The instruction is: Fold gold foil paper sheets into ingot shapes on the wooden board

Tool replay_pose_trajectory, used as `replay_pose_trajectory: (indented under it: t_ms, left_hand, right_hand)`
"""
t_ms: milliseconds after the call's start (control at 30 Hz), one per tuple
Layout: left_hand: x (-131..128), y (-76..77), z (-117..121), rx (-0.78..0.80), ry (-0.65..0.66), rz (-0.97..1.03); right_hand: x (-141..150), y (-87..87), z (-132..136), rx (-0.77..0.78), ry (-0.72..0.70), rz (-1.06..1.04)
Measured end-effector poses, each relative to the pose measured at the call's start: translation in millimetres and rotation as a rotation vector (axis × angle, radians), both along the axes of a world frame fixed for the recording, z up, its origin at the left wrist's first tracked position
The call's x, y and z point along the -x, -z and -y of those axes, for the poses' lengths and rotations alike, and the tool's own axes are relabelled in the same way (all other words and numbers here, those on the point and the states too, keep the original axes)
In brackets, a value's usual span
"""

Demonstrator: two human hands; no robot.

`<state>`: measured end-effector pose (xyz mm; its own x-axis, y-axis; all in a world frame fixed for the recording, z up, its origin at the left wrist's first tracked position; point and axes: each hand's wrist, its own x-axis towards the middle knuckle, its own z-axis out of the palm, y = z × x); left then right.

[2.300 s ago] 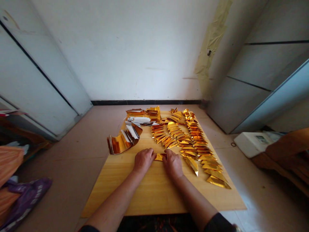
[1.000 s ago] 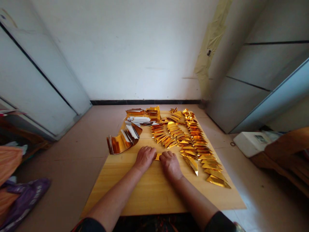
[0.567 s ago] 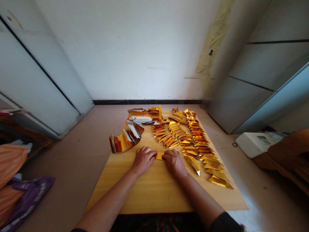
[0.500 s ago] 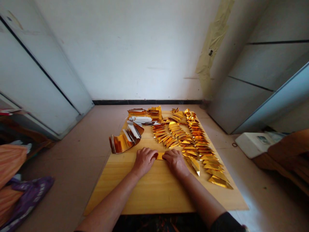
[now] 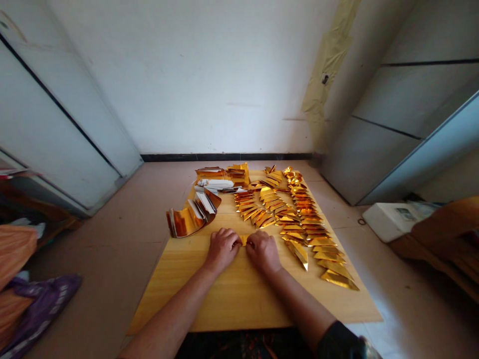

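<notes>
My left hand (image 5: 221, 248) and my right hand (image 5: 262, 251) rest side by side on a low wooden table (image 5: 239, 299), fingers curled down. Between them they pinch a small piece of gold foil paper (image 5: 243, 240), mostly hidden under the fingers. Rows of folded gold foil triangles (image 5: 299, 219) lie to the right and beyond my right hand. A curled stack of gold foil sheets (image 5: 190, 218) sits just past my left hand, partly over the table's left edge.
More stacked foil and white paper (image 5: 220, 179) lie at the table's far end. A white box (image 5: 391, 219) sits on the floor at right, next to wooden furniture (image 5: 445, 239). Orange and purple bags (image 5: 26, 289) lie at left. Walls and cabinet panels close in around.
My hands have drawn closer together over the foil piece, so less of it shows between them. The rest of the table is unchanged.
</notes>
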<state>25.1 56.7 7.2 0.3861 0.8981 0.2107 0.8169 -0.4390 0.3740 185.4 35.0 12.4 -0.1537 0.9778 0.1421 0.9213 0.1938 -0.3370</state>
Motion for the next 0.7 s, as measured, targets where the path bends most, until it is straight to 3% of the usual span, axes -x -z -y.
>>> replay_pose_trajectory:
  t_ms: [100, 200, 500, 700]
  left_hand:
    - [0.0, 0.2, 0.0, 0.020, -0.012, -0.002]
    - [0.4, 0.0, -0.3, 0.033, -0.016, 0.003]
    - [2.6, -2.2, -2.4, 0.081, -0.010, 0.039]
    - [11.5, -2.3, -9.1, 0.094, 0.109, 0.037]
  right_hand:
    - [12.2, -3.6, -1.5, 0.089, 0.153, -0.023]
    - [18.8, -8.4, -2.2, 0.128, 0.206, -0.008]
    - [14.5, -8.2, -1.6, 0.141, 0.217, 0.006]
    - [4.3, -5.8, -0.6, 0.113, 0.212, 0.032]
